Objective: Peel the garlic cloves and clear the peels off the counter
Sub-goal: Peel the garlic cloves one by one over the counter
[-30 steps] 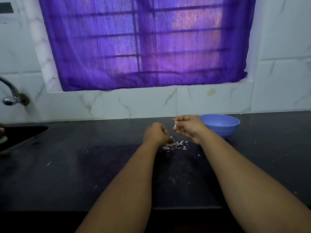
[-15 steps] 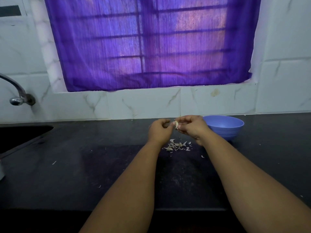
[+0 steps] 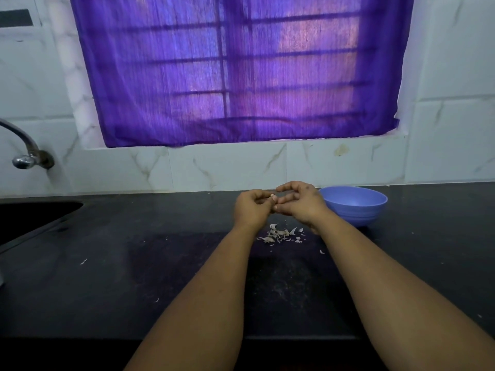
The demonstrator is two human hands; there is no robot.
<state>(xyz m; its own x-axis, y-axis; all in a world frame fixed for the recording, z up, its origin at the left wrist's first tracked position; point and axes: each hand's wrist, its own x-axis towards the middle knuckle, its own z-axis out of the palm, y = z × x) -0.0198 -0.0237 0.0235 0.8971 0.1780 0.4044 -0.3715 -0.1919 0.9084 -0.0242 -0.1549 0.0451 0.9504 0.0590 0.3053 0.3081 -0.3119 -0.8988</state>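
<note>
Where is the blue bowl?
The blue bowl sits on the dark counter at the back right, just beside the right hand, under the window.

A dark, near-black surface (image 3: 107, 277) runs across the whole width, faintly speckled and dimly lit. Behind it rises a wall of white marble-look tiles (image 3: 227, 167) with grey veining — one tile on the right carries a small yellowish stain. A window above is covered by a purple curtain (image 3: 241, 70), daylight glowing through and showing bars. At far left, a sink recess (image 3: 32, 218) and a chrome tap (image 3: 24, 153).
</note>
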